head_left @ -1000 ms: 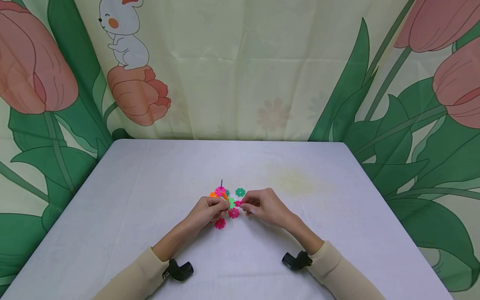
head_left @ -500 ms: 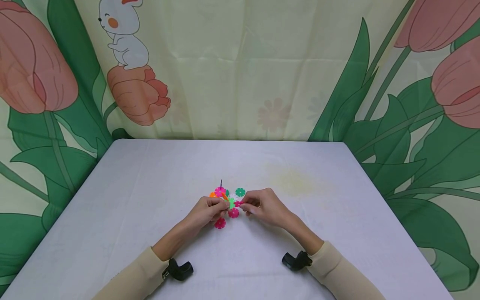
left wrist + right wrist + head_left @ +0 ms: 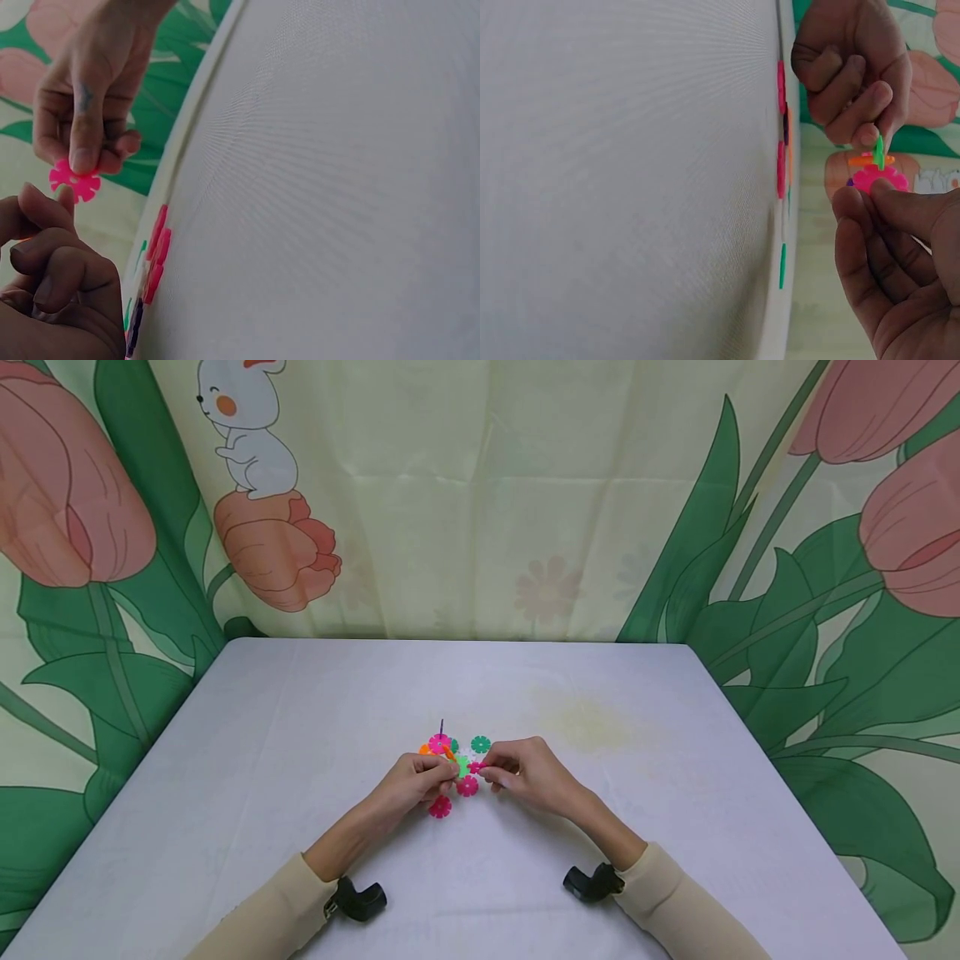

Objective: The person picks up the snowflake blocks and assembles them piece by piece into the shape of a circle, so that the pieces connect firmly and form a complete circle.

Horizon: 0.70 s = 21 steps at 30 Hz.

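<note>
Notched plastic snowflake discs are being worked between both hands, just above the table. My left hand [image 3: 416,781] pinches a joined cluster, whose bright green disc [image 3: 462,766] faces right, with an orange disc [image 3: 859,160] behind it. Opposite, my right hand [image 3: 536,777] pinches a pink snowflake disc [image 3: 75,181] between thumb and fingertip. The pink disc's edge meets the green disc in the head view. Left fingers hide part of the cluster. A purple disc [image 3: 442,727] shows edge-on beyond the left hand, by another pink disc [image 3: 439,743].
Loose discs lie around the hands on the white-covered table [image 3: 300,710]: a dark green disc [image 3: 481,744], a pink disc [image 3: 467,786] and a nearer pink one [image 3: 440,807]. A printed curtain [image 3: 450,527] hangs behind the table's far edge.
Both hands keep almost the same position and grip. The purple and pink discs beyond the left hand have shifted very slightly left.
</note>
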### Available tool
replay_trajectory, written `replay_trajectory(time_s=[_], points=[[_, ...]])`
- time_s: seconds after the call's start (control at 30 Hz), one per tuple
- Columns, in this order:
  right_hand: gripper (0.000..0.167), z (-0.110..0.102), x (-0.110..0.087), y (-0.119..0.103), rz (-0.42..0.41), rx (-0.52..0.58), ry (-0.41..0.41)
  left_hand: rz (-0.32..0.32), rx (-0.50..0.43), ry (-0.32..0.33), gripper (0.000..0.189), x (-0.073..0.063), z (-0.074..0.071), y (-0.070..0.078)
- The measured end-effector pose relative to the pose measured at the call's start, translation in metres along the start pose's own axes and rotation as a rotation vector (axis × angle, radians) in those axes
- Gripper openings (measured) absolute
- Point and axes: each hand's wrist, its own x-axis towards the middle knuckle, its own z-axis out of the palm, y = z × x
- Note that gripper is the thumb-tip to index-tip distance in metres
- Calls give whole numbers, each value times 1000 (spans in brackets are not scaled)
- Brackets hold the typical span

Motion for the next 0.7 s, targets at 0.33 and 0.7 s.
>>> replay_trajectory(time_s=[0.33,0.7], points=[[5,0,0,-1,1,1,-8,12,-29,-32,30,0,-2,-2],[5,0,1,2,-23,3,-5,25,-47,-62,30,0,-3,-1]])
